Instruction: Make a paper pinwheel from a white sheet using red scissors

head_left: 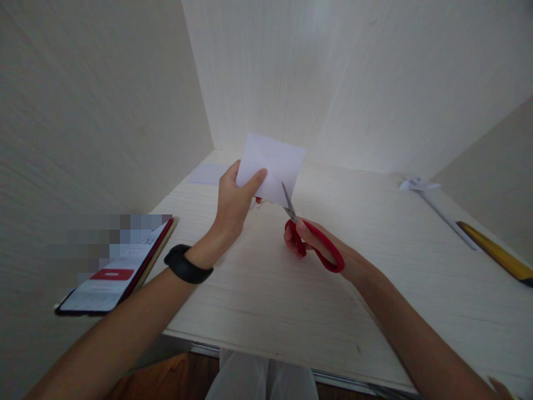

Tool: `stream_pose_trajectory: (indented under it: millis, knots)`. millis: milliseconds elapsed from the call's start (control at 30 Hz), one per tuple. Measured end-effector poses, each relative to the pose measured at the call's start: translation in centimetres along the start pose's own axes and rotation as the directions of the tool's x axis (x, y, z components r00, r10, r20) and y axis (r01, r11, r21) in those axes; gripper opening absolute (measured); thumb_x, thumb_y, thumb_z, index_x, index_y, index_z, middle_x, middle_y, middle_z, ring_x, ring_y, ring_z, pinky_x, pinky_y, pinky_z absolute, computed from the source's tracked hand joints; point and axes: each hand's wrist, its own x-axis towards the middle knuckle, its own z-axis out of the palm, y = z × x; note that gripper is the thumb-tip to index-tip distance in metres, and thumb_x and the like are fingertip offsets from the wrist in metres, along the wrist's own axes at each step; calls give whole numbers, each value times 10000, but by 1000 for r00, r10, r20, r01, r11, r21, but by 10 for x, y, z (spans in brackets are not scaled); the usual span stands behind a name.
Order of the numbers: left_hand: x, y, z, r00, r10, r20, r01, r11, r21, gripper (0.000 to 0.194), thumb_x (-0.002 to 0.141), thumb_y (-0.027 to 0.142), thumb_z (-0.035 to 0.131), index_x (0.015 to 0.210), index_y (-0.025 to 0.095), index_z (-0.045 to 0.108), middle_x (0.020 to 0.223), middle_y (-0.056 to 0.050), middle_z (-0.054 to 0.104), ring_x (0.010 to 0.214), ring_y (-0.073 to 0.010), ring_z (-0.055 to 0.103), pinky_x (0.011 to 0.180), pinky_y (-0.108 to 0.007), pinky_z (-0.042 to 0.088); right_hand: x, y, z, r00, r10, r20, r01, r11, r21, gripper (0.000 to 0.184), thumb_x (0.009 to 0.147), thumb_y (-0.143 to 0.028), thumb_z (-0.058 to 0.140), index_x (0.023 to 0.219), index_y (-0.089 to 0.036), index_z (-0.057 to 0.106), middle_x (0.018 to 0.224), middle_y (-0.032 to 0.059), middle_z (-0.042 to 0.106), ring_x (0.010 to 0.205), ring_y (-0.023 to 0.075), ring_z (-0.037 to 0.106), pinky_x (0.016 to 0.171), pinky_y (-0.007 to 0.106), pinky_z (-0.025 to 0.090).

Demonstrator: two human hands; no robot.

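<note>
My left hand [235,194] pinches a squarish white sheet of paper [272,158] by its left side, thumb on top, holding it above the table. Red-handled scissors [322,241] are in my right hand [306,236], its fingers in the handle loops. The blades are parted at the paper's lower right edge, one in front of the sheet. How far any cut goes I cannot tell. Below the paper, near my left thumb, a small red thing [259,200] shows, partly hidden.
Another white sheet [206,173] lies at the back left of the pale table [266,311]. A phone [112,278] leans at the left. On the right lie a white paper stick with a pinwheel-like top [445,214] and a yellow-and-black tool [495,250]. Pale walls enclose the table.
</note>
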Motion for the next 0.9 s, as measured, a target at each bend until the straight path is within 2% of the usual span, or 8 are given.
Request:
stream_pose_trajectory:
  millis: [900]
  knots:
    - [0, 0, 1, 1000, -1, 1, 1, 1000, -12, 153, 704, 226, 731, 699, 173, 588, 573, 35, 518, 451, -78, 441, 351, -188, 306, 1, -4, 2, 1000, 5, 8, -5, 1000, -5, 582, 864, -760, 362, 767, -198, 480, 685, -10, 475, 593, 118, 442, 576, 286, 350]
